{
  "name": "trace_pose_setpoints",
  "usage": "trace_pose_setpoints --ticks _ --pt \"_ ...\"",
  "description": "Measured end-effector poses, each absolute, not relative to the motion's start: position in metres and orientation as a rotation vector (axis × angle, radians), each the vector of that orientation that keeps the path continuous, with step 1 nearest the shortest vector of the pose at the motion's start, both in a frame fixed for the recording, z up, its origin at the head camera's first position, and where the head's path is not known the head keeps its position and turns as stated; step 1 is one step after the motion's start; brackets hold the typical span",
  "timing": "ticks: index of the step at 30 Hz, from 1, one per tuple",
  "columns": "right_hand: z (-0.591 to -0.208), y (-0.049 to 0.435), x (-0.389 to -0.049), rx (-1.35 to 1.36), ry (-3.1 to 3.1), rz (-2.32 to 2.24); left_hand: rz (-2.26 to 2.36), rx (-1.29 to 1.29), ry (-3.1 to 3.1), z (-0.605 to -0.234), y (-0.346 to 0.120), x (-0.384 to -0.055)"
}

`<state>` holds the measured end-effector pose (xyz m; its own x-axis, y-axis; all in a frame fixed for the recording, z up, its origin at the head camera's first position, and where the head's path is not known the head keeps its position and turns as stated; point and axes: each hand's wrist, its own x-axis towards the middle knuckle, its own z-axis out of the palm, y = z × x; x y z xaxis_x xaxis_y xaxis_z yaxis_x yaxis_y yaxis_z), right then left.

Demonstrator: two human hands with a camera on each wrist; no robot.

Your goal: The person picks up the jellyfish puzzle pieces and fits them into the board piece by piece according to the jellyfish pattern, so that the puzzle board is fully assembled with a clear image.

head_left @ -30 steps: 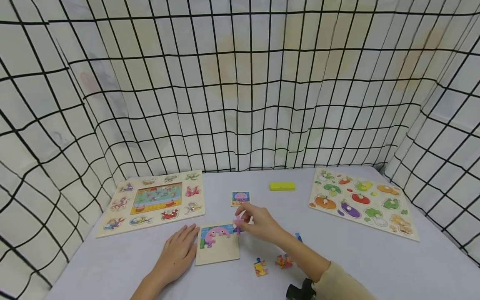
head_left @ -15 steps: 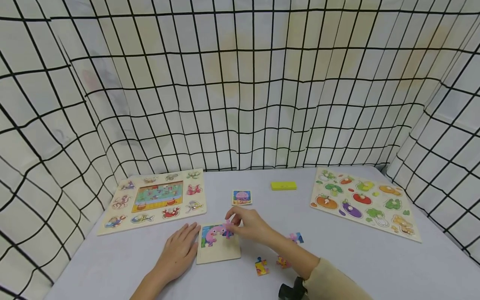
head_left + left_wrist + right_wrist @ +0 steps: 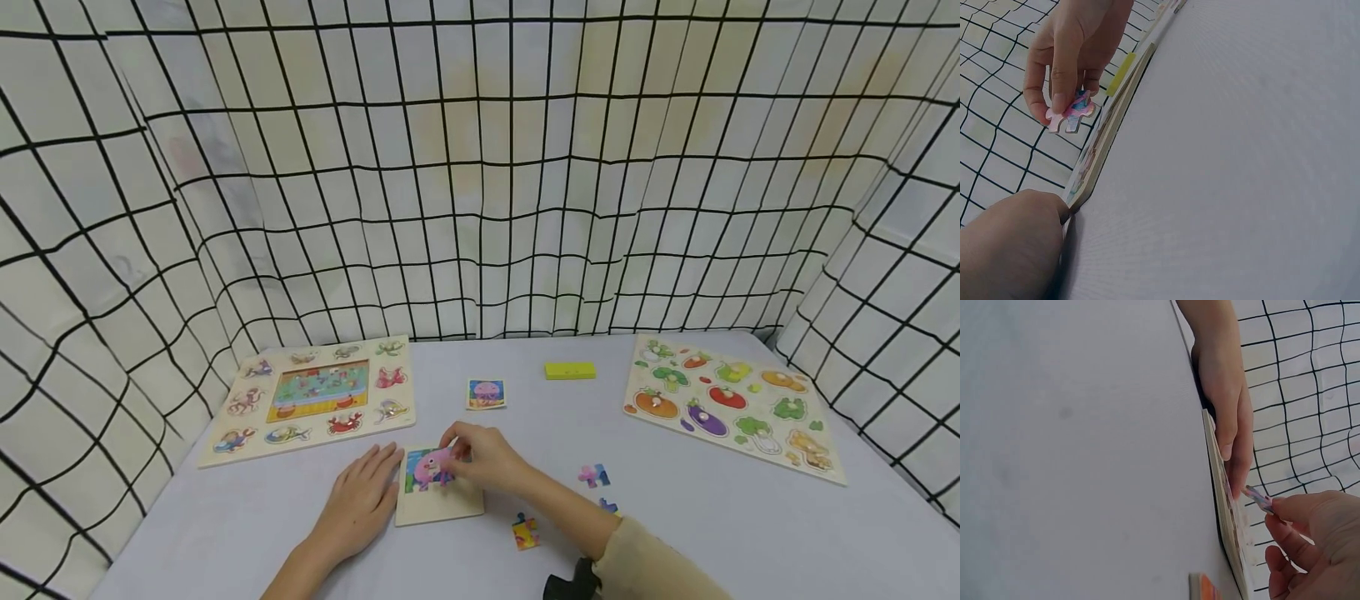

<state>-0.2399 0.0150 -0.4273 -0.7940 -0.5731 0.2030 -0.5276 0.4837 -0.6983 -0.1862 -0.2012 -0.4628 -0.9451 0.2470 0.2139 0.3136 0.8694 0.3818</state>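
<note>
My left hand (image 3: 360, 500) lies on the table with its fingers straight, fingertips at the left edge of a small wooden puzzle board (image 3: 438, 511). Part of a pink cartoon animal on blue fills the top of that board; bare wood shows below. Over the upper right of the board, my right hand (image 3: 483, 458) pinches a pink and blue jigsaw piece (image 3: 1072, 115) between thumb and fingers. Seen from the right wrist, the jigsaw piece (image 3: 1259, 499) is held tilted, a little apart from the board (image 3: 1224, 494).
Loose jigsaw pieces (image 3: 525, 532) lie right of the board, some near my right forearm. A small picture card (image 3: 486, 394) and a yellow block (image 3: 570, 371) are farther back. A sea-animal puzzle (image 3: 262, 408) stands left, a vegetable puzzle (image 3: 688, 392) right. Black netting surrounds the table.
My right hand has moved left with the jigsaw piece, from the board's right edge to over its picture. The left hand has stayed beside the board.
</note>
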Motion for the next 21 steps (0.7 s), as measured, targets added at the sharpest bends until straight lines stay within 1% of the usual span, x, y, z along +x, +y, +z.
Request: trace_pose_setpoints --ticks 11,21 --pt "-0.441 0.009 -0.243 -0.974 2.656 -1.225 -0.623 -0.440 -2.867 -0.464 -0.201 -0.187" --pt "-0.448 0.005 -0.246 -0.995 2.814 -1.080 -0.622 -0.438 -2.873 -0.463 -0.201 -0.186"
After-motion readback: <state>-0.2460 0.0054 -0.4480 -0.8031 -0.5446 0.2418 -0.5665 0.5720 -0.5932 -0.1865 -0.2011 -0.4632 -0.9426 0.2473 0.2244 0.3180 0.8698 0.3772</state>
